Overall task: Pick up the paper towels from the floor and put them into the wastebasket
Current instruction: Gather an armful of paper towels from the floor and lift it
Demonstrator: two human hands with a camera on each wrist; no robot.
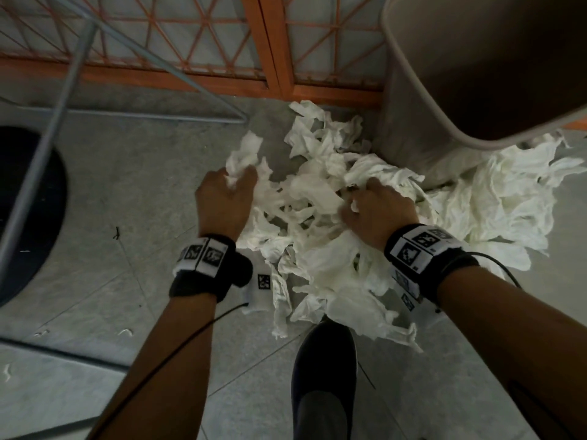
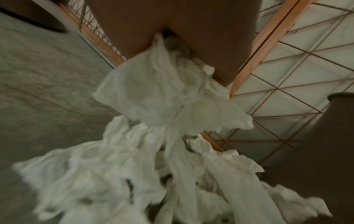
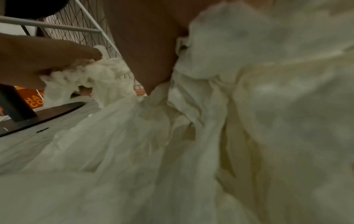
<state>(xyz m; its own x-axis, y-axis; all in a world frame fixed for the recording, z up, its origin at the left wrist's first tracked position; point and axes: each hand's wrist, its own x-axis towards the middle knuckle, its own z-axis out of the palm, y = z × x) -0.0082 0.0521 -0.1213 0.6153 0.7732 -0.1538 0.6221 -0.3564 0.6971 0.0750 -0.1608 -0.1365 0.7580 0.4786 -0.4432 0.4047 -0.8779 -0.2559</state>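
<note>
I have both hands, left hand (image 1: pixel 222 198) and right hand (image 1: pixel 378 211), with fingers curled gripping crumpled white paper towels (image 1: pixel 317 249); the beige plastic wastebasket (image 1: pixel 413 115) stands just beyond my right fingers.

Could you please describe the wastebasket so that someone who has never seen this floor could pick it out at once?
Follow the orange lattice fence along the back of the floor to its right end. There, just past the heap of white paper towels, stands the wastebasket. It is the only tall, smooth, beige container with an open rounded rim; everything around it is crumpled paper or thin metal bars.
</note>
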